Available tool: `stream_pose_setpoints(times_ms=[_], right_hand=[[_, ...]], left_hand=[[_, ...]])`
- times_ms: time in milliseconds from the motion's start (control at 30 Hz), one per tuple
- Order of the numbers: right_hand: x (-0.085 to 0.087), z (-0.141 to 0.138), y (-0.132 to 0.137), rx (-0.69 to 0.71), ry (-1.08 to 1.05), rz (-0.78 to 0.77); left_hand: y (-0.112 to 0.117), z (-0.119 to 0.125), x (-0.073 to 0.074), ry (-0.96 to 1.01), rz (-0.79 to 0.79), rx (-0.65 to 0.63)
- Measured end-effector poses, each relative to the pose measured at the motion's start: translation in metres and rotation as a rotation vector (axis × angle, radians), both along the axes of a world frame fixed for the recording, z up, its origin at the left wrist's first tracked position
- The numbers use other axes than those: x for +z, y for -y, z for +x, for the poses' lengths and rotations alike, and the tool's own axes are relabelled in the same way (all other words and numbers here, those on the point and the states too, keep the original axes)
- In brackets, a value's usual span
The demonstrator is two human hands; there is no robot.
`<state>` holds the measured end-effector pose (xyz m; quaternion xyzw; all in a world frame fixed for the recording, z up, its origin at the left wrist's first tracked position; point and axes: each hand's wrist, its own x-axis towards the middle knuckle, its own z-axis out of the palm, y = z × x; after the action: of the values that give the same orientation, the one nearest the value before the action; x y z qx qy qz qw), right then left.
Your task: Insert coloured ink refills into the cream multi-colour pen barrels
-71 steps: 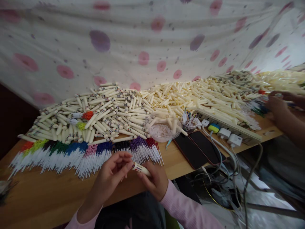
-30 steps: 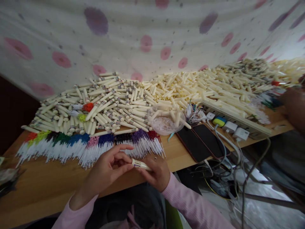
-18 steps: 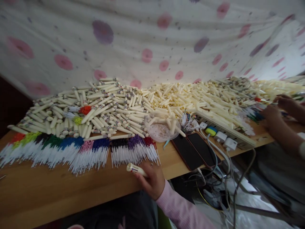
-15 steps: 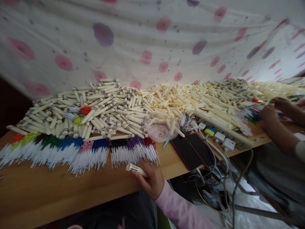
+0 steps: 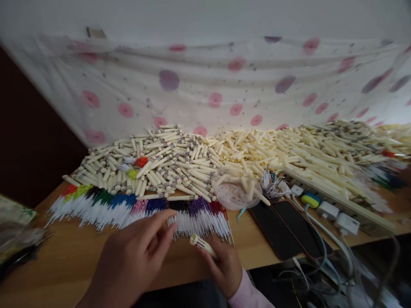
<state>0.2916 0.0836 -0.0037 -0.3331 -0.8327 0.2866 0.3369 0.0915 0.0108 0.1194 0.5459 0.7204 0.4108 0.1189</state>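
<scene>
My right hand (image 5: 226, 263) is closed around a cream pen barrel (image 5: 204, 245), its open end tilted up to the left and dark slots along its side. At the left, my left hand (image 5: 135, 252) is raised over the table with bent fingers; thumb and forefinger are apart, and nothing shows between them. Those fingertips are nearest the rows of thin white ink refills (image 5: 202, 224), whose coloured ends are grouped as orange, yellow-green, green, blue, pink, purple, red and others. Behind the rows lies a heap of pen barrels with striped ends (image 5: 167, 164).
A round clear tub (image 5: 236, 194) holds small translucent pieces. Beside it are a small cup of mixed parts (image 5: 272, 188), two phones (image 5: 272, 231) and a power strip (image 5: 340, 205) with chargers and cables. Plain cream tubes (image 5: 289, 147) pile up toward the right. Black-handled scissors (image 5: 22, 259) lie at left.
My left hand has come into view from below, up toward the refills. My right hand still holds the pen barrel. The view has swung left and upward; the co-worker's arms are mostly out of frame.
</scene>
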Motion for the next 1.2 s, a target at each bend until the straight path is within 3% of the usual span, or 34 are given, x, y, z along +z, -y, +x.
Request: stream_pose_setpoints(times_ms=[33,100,200,333,600,667,733,833,1000,1200], right_hand=[[0.000,0.000,0.000,-0.001,0.000,0.010],[0.001,0.000,0.001,-0.009,0.009,0.028],[0.001,0.000,0.001,-0.021,0.019,0.030],[-0.001,0.000,0.000,-0.018,0.014,0.009],[-0.003,0.000,0.000,-0.017,-0.078,0.002],[-0.001,0.000,0.001,-0.034,-0.196,-0.004],[0.001,-0.001,0.003,-0.052,-0.299,-0.025],[0.003,-0.001,0.005,-0.055,-0.339,-0.073],[0.001,0.001,0.004,-0.024,-0.321,-0.102],[0.003,0.002,0.000,0.002,-0.276,-0.103]], left_hand=[[-0.011,-0.007,-0.006,-0.144,-0.183,0.039],[-0.029,-0.019,-0.025,-0.283,-0.544,-0.039],[-0.045,-0.026,-0.055,-0.291,-0.630,-0.050],[-0.052,-0.022,-0.071,-0.290,-0.635,-0.005],[-0.052,-0.017,-0.054,-0.149,-0.571,0.038],[-0.048,-0.007,-0.049,-0.009,-0.515,-0.059],[-0.045,0.008,-0.047,0.255,-0.425,-0.200],[-0.040,0.031,-0.052,0.641,-0.295,-0.316],[-0.041,0.049,-0.066,0.801,-0.196,-0.329],[-0.042,0.049,-0.052,0.916,-0.103,-0.174]])
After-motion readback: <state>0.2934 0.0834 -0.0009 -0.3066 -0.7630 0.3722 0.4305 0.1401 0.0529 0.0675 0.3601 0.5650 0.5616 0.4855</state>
